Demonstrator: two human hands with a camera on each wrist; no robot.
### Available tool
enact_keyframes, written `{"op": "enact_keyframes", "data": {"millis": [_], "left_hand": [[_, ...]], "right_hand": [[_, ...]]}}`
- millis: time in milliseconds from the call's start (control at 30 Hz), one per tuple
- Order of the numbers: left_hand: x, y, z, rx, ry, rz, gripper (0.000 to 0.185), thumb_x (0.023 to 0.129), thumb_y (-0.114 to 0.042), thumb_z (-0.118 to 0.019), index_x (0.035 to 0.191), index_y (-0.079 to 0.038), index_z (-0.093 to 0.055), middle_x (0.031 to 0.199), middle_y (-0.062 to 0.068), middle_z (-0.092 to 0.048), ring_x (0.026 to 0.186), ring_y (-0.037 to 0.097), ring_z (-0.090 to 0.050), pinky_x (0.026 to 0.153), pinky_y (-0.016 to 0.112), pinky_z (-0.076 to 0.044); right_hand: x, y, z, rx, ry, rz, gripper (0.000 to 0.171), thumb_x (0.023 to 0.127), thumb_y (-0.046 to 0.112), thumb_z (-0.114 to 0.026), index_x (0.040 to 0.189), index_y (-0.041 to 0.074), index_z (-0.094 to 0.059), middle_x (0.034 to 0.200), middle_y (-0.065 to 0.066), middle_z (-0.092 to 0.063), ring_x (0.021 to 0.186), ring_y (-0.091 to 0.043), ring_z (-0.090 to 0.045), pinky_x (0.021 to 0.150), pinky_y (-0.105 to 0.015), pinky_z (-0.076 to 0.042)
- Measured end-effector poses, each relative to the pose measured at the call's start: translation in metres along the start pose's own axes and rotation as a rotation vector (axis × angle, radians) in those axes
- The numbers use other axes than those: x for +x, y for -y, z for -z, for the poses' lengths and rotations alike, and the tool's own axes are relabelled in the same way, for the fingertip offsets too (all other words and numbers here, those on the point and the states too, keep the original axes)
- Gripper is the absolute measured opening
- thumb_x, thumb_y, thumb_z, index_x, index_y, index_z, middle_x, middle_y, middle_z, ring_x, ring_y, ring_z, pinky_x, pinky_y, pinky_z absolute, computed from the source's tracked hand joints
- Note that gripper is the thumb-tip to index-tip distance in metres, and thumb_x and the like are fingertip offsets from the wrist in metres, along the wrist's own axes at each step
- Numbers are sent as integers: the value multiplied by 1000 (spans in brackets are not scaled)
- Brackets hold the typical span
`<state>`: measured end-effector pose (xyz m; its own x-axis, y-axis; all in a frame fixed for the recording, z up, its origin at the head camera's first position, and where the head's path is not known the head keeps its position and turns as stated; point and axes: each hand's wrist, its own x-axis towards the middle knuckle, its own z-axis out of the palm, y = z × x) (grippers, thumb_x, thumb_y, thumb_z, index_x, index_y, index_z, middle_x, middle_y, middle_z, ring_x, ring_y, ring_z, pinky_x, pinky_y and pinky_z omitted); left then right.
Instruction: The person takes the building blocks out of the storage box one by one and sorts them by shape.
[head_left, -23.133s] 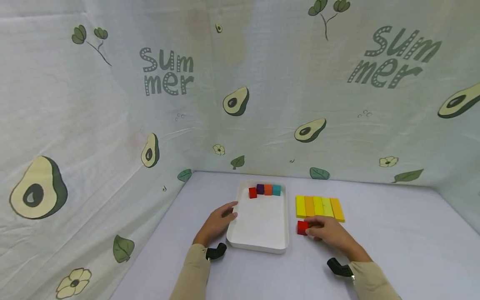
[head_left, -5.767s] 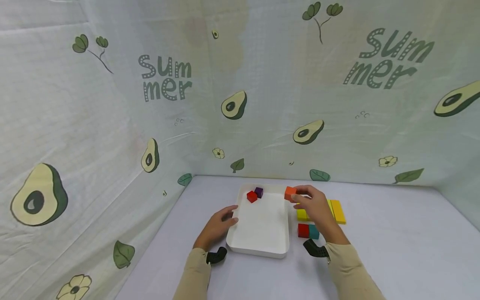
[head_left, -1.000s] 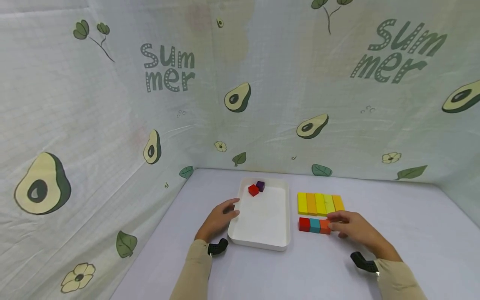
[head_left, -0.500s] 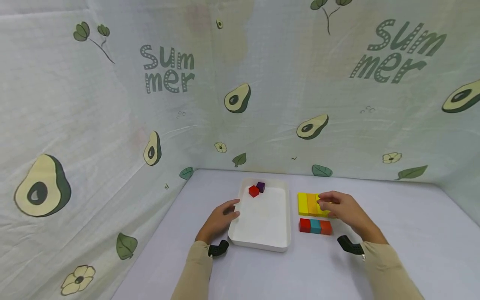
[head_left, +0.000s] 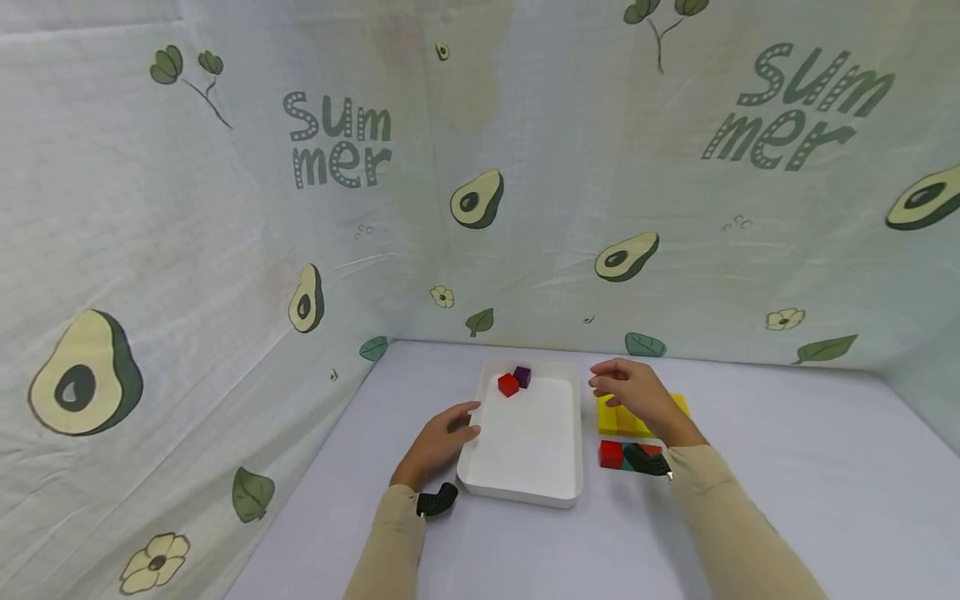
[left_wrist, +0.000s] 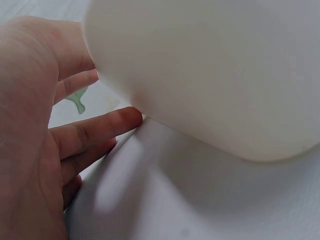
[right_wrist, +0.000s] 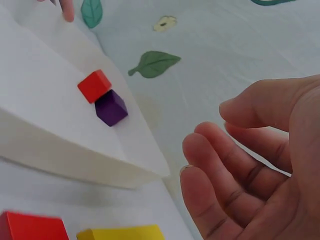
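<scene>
Avocado-print cloth backs a pale table. Right hand (head_left: pixel 633 393) hangs empty, fingers loosely spread, above the yellow blocks (head_left: pixel 617 418), reaching toward the white tray (head_left: pixel 525 483) (red cube (head_left: pixel 507 384) and purple cube (head_left: pixel 522 376) inside). Left hand (head_left: pixel 438 442) rests relaxed against its rim.

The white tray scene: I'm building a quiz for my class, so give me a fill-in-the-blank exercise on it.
1. Inside the white tray a red cube lies beside a ____ cube.
2. The left hand touches the tray's ____ side.
3. The right hand holds ____.
4. The red cube on the table lies in front of the ____ blocks.

Missing words: purple; left; nothing; yellow
</scene>
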<state>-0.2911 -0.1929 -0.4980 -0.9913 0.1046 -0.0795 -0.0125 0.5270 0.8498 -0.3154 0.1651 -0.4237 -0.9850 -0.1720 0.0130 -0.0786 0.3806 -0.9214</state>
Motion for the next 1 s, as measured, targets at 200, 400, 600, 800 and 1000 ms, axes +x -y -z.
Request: {"op": "enact_keyframes", "data": {"millis": [200,400,600,800,1000], "left_hand": [[2,3,1,-21,17,-26,47,92,-50,-68,137,-45,-57,142,4,-55,137,32,-43,111,66,-29],[2,10,-3,-30,42,-23,48,91,-52,-68,137,-46,-57,142,3,-55,137,32,-43,110,66,-30],[3,5,4,-20,0,-15,45,93,-44,-68,137,-43,-58,142,6,-56,136,33,-44,110,66,-30],[3,1,4,-18,1,-19,45,93,-46,-67,138,-43,-58,143,6,-55,136,34,-44,110,65,-30],[1,1,-2,-24,6,-12,44,94,-44,-67,137,-42,-58,143,8,-55,137,34,-43,111,66,-29]], "right_hand": [[22,8,-20,68,25,49,32,100,21,-63,124,0,-62,116,-16,-67,105,-36,-64,83,-35,-58],[37,10,-46,64,21,38,32,100,21,-61,126,2,-61,120,-19,-65,109,-40,-63,83,-34,-58],[60,15,-72,33,32,54,34,100,18,-61,128,-1,-61,120,-22,-64,108,-40,-62,84,-34,-58],[74,16,-82,-34,14,50,38,98,13,-60,132,-5,-59,121,-19,-63,105,-39,-62,85,-37,-58],[79,9,-89,-93,23,-2,42,96,12,-60,135,-2,-59,131,-21,-58,99,-33,-64,86,-39,-56]]}}
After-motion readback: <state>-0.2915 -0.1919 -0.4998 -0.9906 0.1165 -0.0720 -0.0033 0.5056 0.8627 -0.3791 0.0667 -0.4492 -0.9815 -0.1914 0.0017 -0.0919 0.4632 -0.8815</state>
